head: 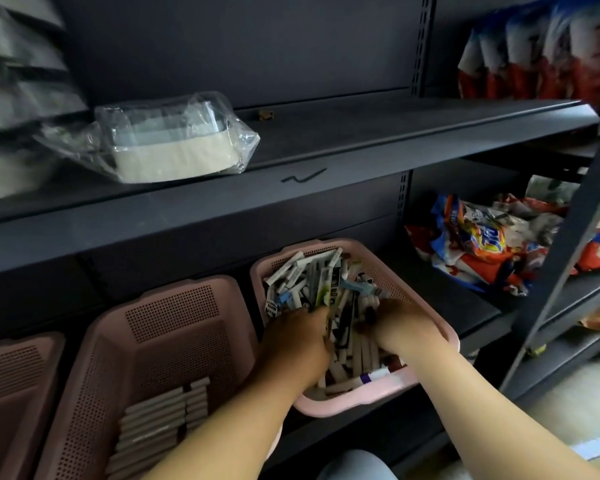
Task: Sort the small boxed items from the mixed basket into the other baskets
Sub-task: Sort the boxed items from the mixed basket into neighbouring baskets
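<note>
left hand [298,341] and right hand [400,327] deep in mixed basket [329,407], shelf [458,299] front edge. fingers buried among small boxes [312,275]; grip cannot tell. pinch one kind, lift clear, then cross to neighbouring basket [174,306].

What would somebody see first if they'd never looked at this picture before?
Probably the heaped pink basket on the lower shelf, piled with a jumble of small boxes, with the left hand and right hand both reaching into the pile. Next, the neighbouring basket to its left, where pale boxes lie in neat rows, and the bright orange and blue bags on the right.
</note>
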`<state>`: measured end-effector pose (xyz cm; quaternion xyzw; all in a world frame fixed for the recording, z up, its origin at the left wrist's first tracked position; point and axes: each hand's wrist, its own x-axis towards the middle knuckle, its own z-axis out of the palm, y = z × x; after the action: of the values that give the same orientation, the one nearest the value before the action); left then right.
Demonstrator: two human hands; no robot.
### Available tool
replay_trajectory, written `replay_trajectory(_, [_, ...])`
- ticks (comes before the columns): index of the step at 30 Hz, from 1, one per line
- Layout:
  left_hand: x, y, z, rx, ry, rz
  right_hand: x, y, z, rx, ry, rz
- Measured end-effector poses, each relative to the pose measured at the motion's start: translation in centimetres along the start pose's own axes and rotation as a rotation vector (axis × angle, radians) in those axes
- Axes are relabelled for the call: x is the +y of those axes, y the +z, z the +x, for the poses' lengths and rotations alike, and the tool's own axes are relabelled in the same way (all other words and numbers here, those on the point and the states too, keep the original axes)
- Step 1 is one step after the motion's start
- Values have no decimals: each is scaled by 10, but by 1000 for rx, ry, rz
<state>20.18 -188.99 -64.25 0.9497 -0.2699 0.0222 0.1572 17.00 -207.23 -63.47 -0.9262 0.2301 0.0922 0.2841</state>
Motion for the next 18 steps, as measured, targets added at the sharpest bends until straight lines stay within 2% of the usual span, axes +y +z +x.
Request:
replay_trajectory(4, [0, -3, -2, 17, 15, -50, 3, 7, 11, 12, 52, 174])
replay_trajectory(8, [0, -4, -5, 46, 13, -91, -5, 4, 15, 78, 97, 89])
replay_trajectory(13, [-2, -4, -7, 79, 21, -143, -2, -2, 17, 119, 64, 290])
replay_trajectory(18, [-5, -3, -6, 101, 10, -253, -6, -10, 1, 193, -81, 456])
